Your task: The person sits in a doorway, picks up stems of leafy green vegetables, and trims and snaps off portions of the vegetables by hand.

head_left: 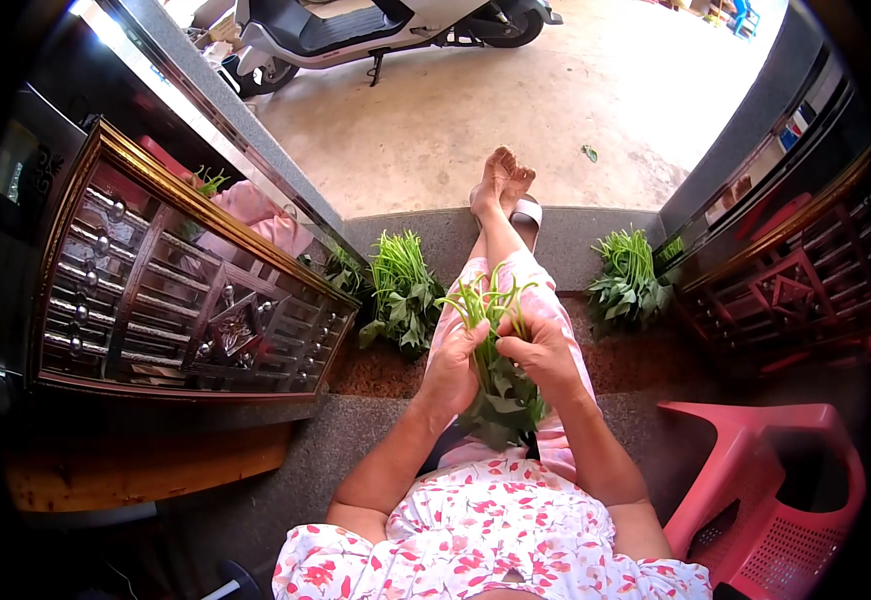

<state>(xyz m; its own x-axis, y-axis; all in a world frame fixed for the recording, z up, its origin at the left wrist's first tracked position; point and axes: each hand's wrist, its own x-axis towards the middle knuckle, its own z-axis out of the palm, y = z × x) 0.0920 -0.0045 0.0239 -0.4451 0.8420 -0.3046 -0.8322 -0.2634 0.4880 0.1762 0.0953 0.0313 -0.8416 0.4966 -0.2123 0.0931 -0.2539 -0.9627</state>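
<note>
Your flowery shirt (496, 515) is showing closest. Your left hand (452, 368) is curling around the leafy green bunch (501, 405); your right hand (546, 360) is pinching its thin stems (481, 298).

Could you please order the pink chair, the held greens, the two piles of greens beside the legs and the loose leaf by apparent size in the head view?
1. Pink chair
2. Held greens
3. Left pile and right pile: too alike to rank
4. Loose leaf
</note>
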